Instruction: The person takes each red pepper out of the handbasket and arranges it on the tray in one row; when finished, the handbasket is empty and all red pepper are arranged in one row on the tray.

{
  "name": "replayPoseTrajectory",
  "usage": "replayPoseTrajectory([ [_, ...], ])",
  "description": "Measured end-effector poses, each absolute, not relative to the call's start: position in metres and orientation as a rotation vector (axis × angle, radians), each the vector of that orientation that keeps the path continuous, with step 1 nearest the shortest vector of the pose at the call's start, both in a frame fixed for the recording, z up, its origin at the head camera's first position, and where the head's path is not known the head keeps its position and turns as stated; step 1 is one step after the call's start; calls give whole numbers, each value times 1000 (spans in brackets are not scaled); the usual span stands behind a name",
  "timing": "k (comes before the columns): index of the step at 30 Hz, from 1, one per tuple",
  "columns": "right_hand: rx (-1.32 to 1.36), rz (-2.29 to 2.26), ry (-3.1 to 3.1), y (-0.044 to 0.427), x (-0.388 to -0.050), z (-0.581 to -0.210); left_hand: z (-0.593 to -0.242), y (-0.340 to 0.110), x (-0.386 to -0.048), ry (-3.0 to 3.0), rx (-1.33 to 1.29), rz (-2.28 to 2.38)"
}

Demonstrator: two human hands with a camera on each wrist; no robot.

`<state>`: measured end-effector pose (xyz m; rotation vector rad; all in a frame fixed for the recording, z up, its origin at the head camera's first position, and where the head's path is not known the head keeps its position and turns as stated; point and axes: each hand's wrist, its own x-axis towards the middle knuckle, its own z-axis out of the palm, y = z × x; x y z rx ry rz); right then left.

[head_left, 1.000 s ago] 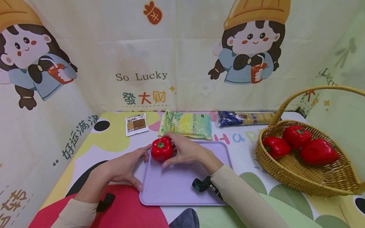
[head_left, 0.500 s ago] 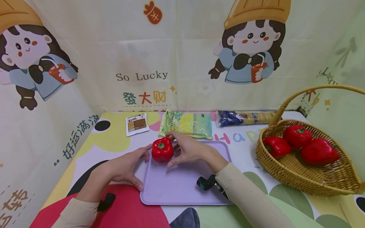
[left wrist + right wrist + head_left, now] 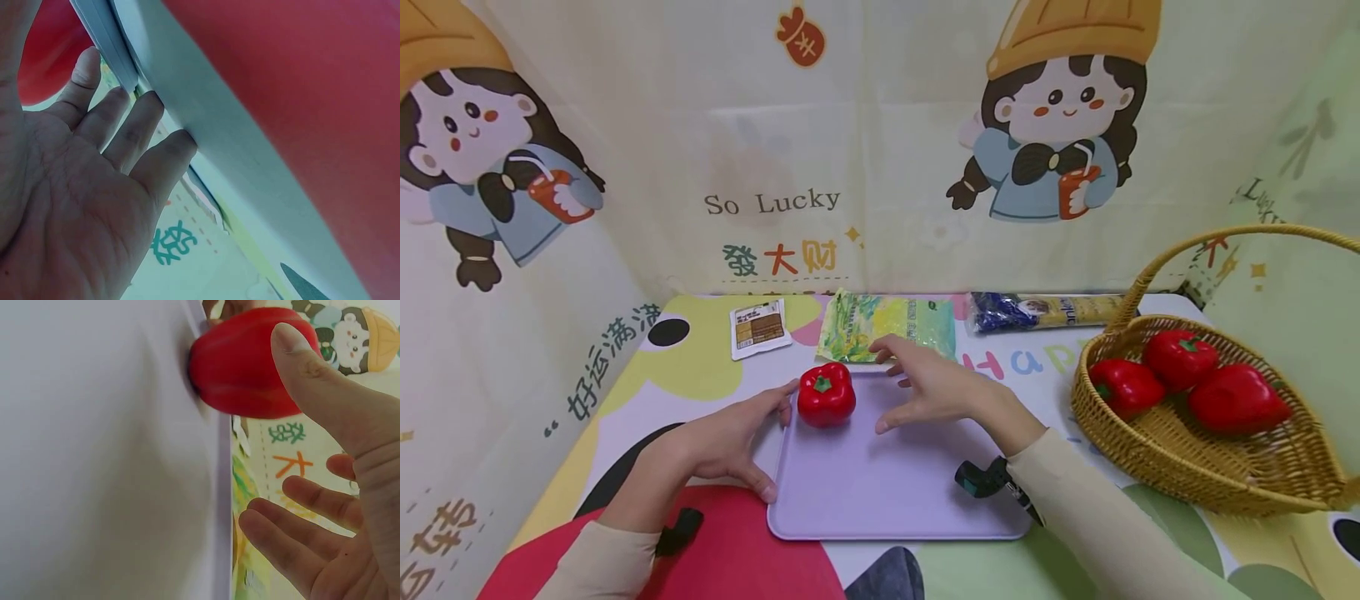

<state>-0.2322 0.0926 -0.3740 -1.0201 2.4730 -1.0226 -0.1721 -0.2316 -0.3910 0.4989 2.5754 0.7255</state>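
Observation:
A red bell pepper (image 3: pixel 826 395) stands stem up on the lilac tray (image 3: pixel 895 492), in its far left corner. To the right of the pepper and apart from it, my right hand (image 3: pixel 936 387) hovers over the tray with spread fingers and nothing in them. The right wrist view has the same pepper (image 3: pixel 247 365) beyond the thumb. My left hand (image 3: pixel 726 437) lies along the tray's left edge, thumb near the front corner and fingertips close to the pepper. Its fingers (image 3: pixel 134 131) look extended in the left wrist view; whether they touch the tray I cannot tell.
A wicker basket (image 3: pixel 1217 492) with a tall handle stands on the right, holding three red bell peppers (image 3: pixel 1240 398). Along the back lie a small white packet (image 3: pixel 760 329), a green-yellow bag (image 3: pixel 887 325) and a long blue-and-yellow package (image 3: pixel 1045 311). A printed cloth wall rises behind.
My right hand has let go of the bell pepper and drawn away to the right. The pepper stays in the tray's corner, and my left hand has not moved.

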Motion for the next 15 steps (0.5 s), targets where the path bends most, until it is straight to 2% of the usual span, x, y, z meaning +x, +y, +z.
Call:
replayPoseTrajectory([
  [15, -1119, -959, 2558, 145, -226, -353, -391, -233, -171, 2567, 530, 735],
])
